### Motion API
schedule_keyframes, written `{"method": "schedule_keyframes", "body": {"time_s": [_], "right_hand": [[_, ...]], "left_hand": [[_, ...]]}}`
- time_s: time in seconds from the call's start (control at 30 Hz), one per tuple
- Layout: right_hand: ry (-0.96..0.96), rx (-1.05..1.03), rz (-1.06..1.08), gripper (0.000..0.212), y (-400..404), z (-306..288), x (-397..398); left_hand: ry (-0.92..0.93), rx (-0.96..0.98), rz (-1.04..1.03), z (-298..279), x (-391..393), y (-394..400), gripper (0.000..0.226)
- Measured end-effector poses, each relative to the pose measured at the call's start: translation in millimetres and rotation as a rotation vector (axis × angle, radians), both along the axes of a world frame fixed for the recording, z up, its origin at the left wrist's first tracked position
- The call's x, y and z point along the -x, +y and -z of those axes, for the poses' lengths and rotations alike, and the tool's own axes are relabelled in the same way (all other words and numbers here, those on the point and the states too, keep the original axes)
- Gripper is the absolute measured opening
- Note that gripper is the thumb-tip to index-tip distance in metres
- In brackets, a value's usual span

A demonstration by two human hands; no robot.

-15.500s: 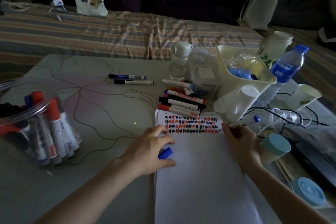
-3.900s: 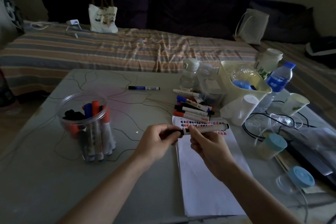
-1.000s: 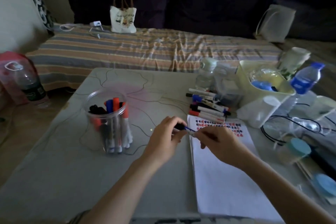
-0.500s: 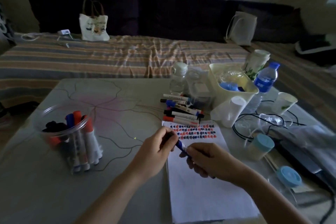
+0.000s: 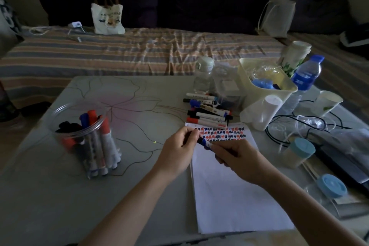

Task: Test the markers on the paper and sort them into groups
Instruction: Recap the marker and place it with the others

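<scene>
head | both grips pinch blue marker (image 5: 204, 143) | axis slants upper-left to lower-right

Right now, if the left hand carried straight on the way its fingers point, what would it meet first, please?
The left hand points right, gripping the blue marker that the right hand also holds. It would likely meet the right hand's fingers first, though depth is unclear.
</scene>
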State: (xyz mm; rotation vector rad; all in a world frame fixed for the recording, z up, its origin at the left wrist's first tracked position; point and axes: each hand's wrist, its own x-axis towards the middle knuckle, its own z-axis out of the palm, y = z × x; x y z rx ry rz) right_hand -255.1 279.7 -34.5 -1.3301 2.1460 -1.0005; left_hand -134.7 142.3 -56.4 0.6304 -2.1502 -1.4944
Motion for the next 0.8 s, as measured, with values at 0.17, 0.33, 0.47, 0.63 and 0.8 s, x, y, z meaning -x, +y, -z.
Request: {"method": "schedule_keyframes", "body": {"time_s": [0.17,0.33,0.47,0.63,0.8], "right_hand": [[0.333,0.132,0.05,0.016,21,4,10],[0.222,-0.007,0.174,0.018,23,16,18],[0.073,0.023,0.132,0.025,14,22,6],[-0.064,0.144,0.287,0.032,21,20,19],[-0.941,0.449,0.457,0.044,37,14,48]], "left_hand": [[0.171,-0.343,-0.509,-10,-4,-38,0.031],[0.056,-0.218,-0.145,-1,-9,-17,0.028],[-0.031,-0.206,-0.044,11,6,2,0.02],[-0.072,-0.163,0.001,21,10,3,0.009],[-0.137,0.052,-0.034,29,16,-5,0.016]]}}
